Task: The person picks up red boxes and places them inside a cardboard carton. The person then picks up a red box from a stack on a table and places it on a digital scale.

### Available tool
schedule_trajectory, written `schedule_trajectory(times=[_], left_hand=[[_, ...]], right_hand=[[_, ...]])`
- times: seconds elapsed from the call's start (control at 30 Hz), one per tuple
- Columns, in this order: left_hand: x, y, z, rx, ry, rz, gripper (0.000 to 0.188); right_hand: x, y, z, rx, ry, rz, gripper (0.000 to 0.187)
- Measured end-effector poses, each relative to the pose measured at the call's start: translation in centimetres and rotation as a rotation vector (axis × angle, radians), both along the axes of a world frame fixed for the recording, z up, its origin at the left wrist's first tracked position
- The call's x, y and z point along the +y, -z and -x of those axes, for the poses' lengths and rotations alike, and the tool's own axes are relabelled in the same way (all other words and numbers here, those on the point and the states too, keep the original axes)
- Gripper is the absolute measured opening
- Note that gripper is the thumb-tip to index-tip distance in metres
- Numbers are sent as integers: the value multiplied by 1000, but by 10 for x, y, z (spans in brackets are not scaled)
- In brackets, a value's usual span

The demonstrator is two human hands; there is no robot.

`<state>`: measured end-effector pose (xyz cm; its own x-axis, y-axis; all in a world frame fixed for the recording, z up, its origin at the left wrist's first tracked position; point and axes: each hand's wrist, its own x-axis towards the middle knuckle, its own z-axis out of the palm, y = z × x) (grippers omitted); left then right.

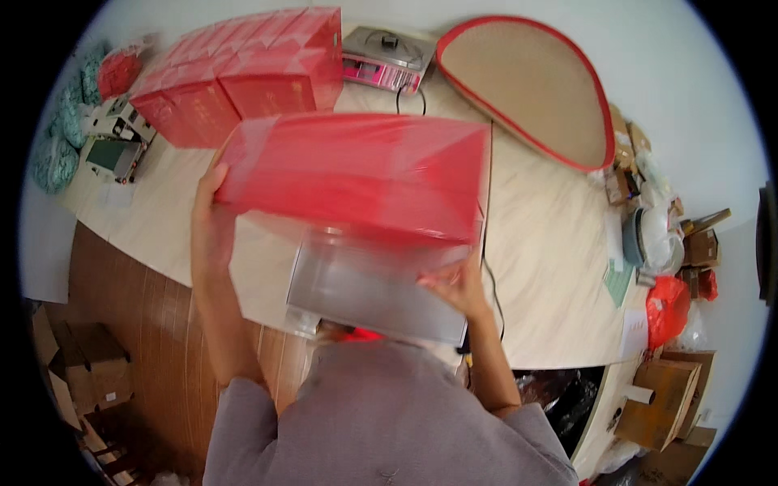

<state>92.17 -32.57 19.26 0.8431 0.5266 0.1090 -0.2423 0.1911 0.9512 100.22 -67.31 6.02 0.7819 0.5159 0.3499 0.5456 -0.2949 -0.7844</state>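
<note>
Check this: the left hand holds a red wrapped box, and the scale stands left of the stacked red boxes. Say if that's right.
Wrong on the scale: the head view shows it right of the stacked red boxes. The left hand does hold the red wrapped box.

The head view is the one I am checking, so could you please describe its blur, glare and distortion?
Head view: motion blur smears the lower edge of the red wrapped package and softens the left hand and right hand; head view: pale sheen on the package's glossy film; head view: the pale table bends toward the rim, with black corners.
</note>
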Motion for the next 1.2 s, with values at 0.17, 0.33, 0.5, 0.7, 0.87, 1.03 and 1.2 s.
schedule_trajectory(times=[0.17, 0.33, 0.5, 0.7, 0.87, 1.03, 1.2], left_hand=[[-63, -17, -15, -83, 106, -194, 61], [-82, -19, -27, -94, 141, -168, 62], [-86, -15, -27, -103, 137, -94, 62], [-88, -10, -25, -82, 119, -80, 64], [-85, -6, -26, -77, 112, -67, 65], [-91, -8, -35, -119, 114, -68, 62], [-91, -9, -34, -141, 113, -17, 60]], right_hand=[[-32, 7, 0, 257, -74, 163, 42], [-37, 15, 2, 347, 20, 77, 29], [-39, -4, -2, 266, -6, 196, 39], [5, -103, 6, 219, 113, -805, 61], [16, -137, -9, -210, 302, -460, 44], [8, -128, -18, -199, 279, -569, 40], [13, -127, -18, -225, 298, -562, 41]])
